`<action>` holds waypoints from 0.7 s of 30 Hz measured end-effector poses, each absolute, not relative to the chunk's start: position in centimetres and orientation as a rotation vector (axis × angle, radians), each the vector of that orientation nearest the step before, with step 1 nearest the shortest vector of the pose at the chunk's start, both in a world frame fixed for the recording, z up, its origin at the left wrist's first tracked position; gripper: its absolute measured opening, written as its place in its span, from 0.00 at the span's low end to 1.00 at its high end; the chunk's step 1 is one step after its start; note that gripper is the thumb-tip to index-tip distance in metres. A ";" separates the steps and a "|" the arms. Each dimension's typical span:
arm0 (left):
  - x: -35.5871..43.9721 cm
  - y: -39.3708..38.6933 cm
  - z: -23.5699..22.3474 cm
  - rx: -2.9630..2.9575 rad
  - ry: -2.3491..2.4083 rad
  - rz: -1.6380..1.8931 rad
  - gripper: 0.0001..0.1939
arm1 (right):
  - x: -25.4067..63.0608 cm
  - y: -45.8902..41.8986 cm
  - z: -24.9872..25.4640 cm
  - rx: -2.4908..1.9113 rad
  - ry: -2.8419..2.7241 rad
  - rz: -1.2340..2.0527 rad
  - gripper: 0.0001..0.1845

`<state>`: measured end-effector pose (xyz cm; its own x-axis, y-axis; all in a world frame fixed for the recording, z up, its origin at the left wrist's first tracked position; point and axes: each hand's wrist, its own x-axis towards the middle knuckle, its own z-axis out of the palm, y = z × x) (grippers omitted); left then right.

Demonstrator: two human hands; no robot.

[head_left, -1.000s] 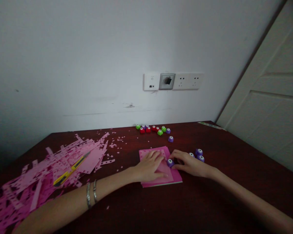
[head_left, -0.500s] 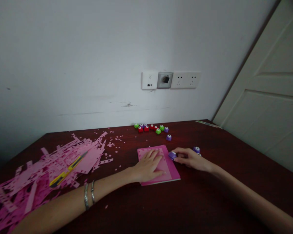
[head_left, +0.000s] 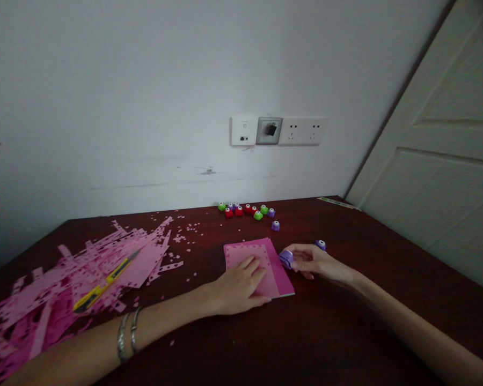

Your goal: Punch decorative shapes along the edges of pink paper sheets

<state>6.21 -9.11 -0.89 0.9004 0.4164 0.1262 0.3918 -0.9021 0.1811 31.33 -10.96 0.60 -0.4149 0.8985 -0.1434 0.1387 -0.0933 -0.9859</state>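
My left hand (head_left: pixel 238 285) lies over the front part of a light pink sheet (head_left: pixel 245 254) with small holes along its edges. Its fingers are slightly bent, the thumb stretched along the front edge. Beneath that sheet is a stack of darker pink paper (head_left: pixel 280 280), jutting out to the right. My right hand (head_left: pixel 313 260) grips a small purple paper punch (head_left: pixel 286 259) between thumb and fingers, tilted, just beside the stack's right edge. Whether the punch touches the paper I cannot tell. Another purple punch (head_left: pixel 321 245) stands behind my right hand, partly covered.
Several red, green and purple punches (head_left: pixel 239 210) stand near the wall, one purple punch (head_left: pixel 275 225) nearer. Pink paper scraps (head_left: pixel 145 268) are heaped at the left, with a yellow utility knife (head_left: pixel 100 289) on top. A thin patterned strip (head_left: pixel 338 203) lies at the back right.
My left hand has slid toward the front of the sheet, uncovering more of its far part. My right hand has turned the purple punch, so more of its side shows.
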 end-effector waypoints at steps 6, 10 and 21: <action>6.3 -9.5 0.1 2.906 0.548 0.372 0.17 | 31.3 -11.1 0.6 -1.013 -1.469 1.719 0.15; 6.5 -9.1 0.0 2.853 0.509 0.470 0.14 | 31.2 -11.0 0.3 -0.864 -1.309 1.882 0.15; 6.6 -8.9 -0.3 2.784 0.481 0.556 0.11 | 30.2 -11.1 0.2 -0.798 -1.191 1.966 0.14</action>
